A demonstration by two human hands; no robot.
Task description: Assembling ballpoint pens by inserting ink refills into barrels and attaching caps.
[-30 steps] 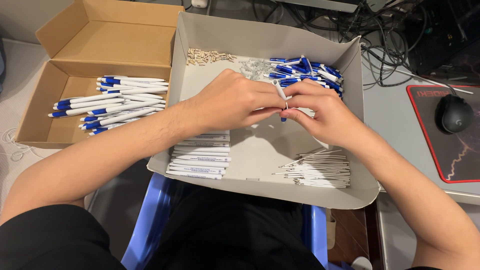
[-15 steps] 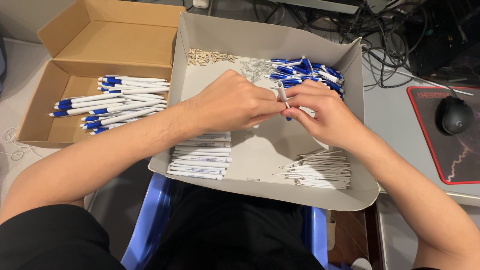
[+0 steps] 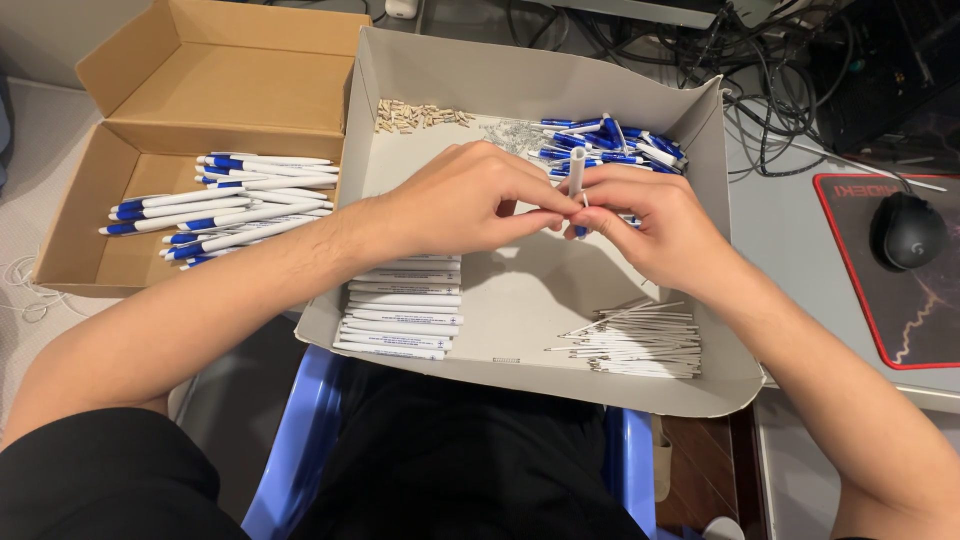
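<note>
Pen barrel (image 3: 576, 172), white, standing nearly upright, being pinched between both hands over the middle of the grey tray (image 3: 520, 300).

Left hand (image 3: 465, 200) is closing thumb and fingertips narrowly around the barrel's lower end; right hand (image 3: 650, 225) is curling its fingers tight against the same spot from the other side, so both are gripping it. Blue pen parts (image 3: 610, 145) are lying heaped in the tray's far right corner, small tan pieces (image 3: 415, 115) along its far left edge, a stack of white barrels (image 3: 400, 310) near its front left corner, thin white refills (image 3: 635, 340) near the front right. Finished blue-and-white pens (image 3: 225, 205) are filling the brown cardboard box (image 3: 200, 80) left of the tray. Black mouse (image 3: 905, 230) is sitting well apart, off to the right.
</note>
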